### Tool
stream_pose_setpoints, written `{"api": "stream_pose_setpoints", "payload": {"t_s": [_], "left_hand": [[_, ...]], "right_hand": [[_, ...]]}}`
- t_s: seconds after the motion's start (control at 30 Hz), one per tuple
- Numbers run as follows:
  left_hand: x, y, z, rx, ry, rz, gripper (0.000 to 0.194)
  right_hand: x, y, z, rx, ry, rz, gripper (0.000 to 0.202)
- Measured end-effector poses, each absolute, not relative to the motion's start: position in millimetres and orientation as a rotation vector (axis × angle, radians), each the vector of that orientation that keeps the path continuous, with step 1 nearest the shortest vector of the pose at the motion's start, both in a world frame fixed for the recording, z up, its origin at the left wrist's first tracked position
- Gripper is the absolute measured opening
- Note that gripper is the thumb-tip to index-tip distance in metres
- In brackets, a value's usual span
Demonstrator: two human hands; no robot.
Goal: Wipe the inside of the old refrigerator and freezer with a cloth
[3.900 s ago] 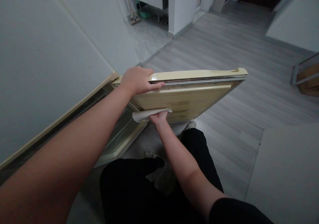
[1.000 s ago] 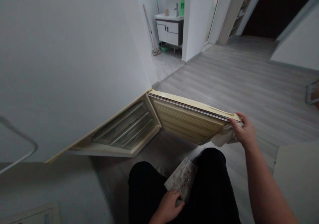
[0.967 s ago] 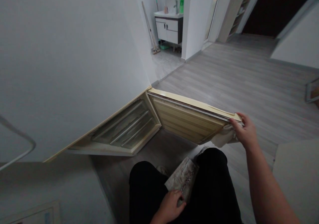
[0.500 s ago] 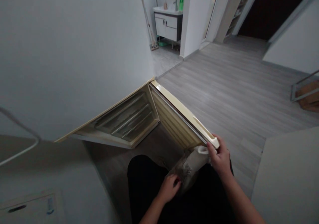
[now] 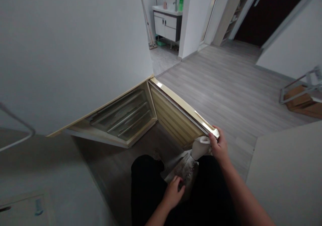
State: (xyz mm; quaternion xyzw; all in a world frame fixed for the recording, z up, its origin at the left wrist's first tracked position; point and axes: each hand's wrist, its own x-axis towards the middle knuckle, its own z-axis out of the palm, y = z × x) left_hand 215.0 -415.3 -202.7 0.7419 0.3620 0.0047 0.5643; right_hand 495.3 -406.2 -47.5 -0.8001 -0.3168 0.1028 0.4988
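Observation:
A small cream refrigerator stands against the wall, its door (image 5: 186, 110) swung wide. My right hand (image 5: 219, 146) grips the free corner of that door, thumb on the inner side and fingers over the outer edge. Just under this corner a white roll-like piece of paper or cloth (image 5: 200, 148) touches my right hand. From it a crumpled sheet with dark stains (image 5: 182, 167) hangs down between my knees. My left hand (image 5: 174, 190) is curled closed at the sheet's lower part. Inside the refrigerator, ribbed frosty panels (image 5: 125, 113) show.
A white wall (image 5: 75, 45) rises behind the refrigerator. Pale panels stand close at lower left (image 5: 62, 172) and lower right (image 5: 286, 172). Farther off are a washbasin cabinet (image 5: 166, 24), a mop (image 5: 148, 21), a shelf (image 5: 232, 18), and a cardboard box (image 5: 299, 97) by a metal frame.
My view has shifted slightly, with the room sliding left. The stained sheet now spreads lower between my knees, and the white roll-like part is more visible. My right hand stays on the door.

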Motion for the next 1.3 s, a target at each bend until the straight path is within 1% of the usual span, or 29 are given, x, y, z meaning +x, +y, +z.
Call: {"api": "stream_pose_setpoints", "payload": {"t_s": [0.13, 0.2, 0.27, 0.33, 0.43, 0.5, 0.6, 0.7, 0.8, 0.87, 0.97, 1.03, 1.2, 1.3], "left_hand": [[225, -439, -207, 1.689, 0.834, -0.004, 0.019], [230, -450, -212, 1.646, 0.82, 0.008, 0.024], [232, -455, -217, 1.612, 0.835, 0.062, 0.03], [232, -451, -220, 1.583, 0.895, 0.142, 0.04], [223, -429, -222, 1.556, 0.999, 0.257, 0.055], [211, -411, -221, 1.551, 1.034, 0.396, 0.065], [190, -389, -218, 1.55, 1.124, 0.619, 0.078], [168, -374, -211, 1.535, 1.303, 0.721, 0.081], [142, -352, -195, 1.423, 1.455, 0.841, 0.076], [119, -328, -181, 1.27, 1.501, 0.947, 0.062], [82, -289, -162, 1.134, 1.534, 1.093, 0.061], [64, -266, -153, 1.091, 1.537, 1.155, 0.056], [58, -224, -134, 0.928, 1.581, 1.291, 0.033], [63, -195, -118, 0.835, 1.644, 1.327, 0.025]], "right_hand": [[479, -407, -53, -1.894, -0.747, 0.277, 0.054], [469, -410, -56, -1.837, -0.752, 0.338, 0.053], [455, -414, -58, -1.773, -0.776, 0.409, 0.056], [437, -421, -62, -1.74, -0.813, 0.485, 0.063], [404, -434, -72, -1.768, -0.875, 0.656, 0.074], [384, -443, -80, -1.793, -0.941, 0.805, 0.076], [366, -446, -89, -1.687, -1.135, 1.011, 0.073], [360, -434, -84, -1.463, -1.422, 1.193, 0.059], [355, -416, -72, -1.359, -1.703, 1.337, 0.041], [350, -407, -65, -1.37, -1.807, 1.387, 0.037], [345, -403, -59, -1.365, -1.892, 1.407, 0.039], [348, -408, -58, -1.349, -1.936, 1.392, 0.04], [372, -438, -67, -1.447, -1.84, 1.347, 0.04], [391, -456, -84, -1.548, -1.724, 1.379, 0.043]]}}
